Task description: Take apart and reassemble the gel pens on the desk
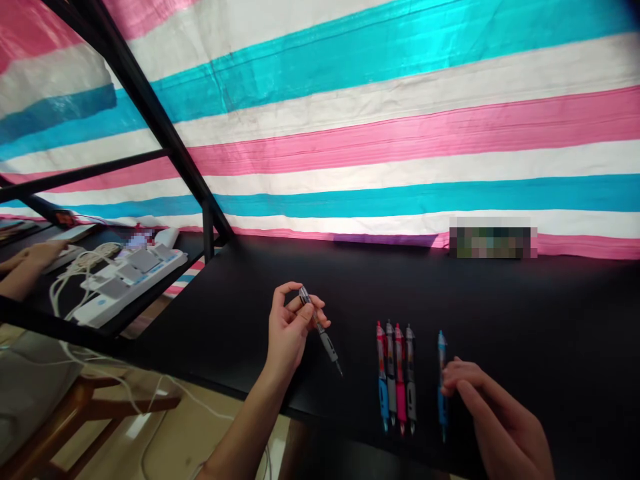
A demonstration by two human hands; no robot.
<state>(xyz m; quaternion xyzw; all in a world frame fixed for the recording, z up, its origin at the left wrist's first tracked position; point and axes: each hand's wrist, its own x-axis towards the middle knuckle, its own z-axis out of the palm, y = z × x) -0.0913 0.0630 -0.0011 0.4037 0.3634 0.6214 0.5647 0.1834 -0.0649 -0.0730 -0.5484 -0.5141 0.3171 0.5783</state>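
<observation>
Between the thumb and fingers of my left hand is a ballpoint pen with a clear barrel and grey grip, slanting with its tip down to the right, above the black table. My right hand is closed, its fingertips at the middle of a blue pen that lies lengthwise on the table. To the left of it, several pens lie side by side: one with a red top and blue grip, a grey one, a pink one and another grey one.
The black table meets a striped plastic sheet at the back. A black metal frame rises on the left. Beyond it are a white power strip with plugs and cables, and another person's hand. A wooden chair stands below.
</observation>
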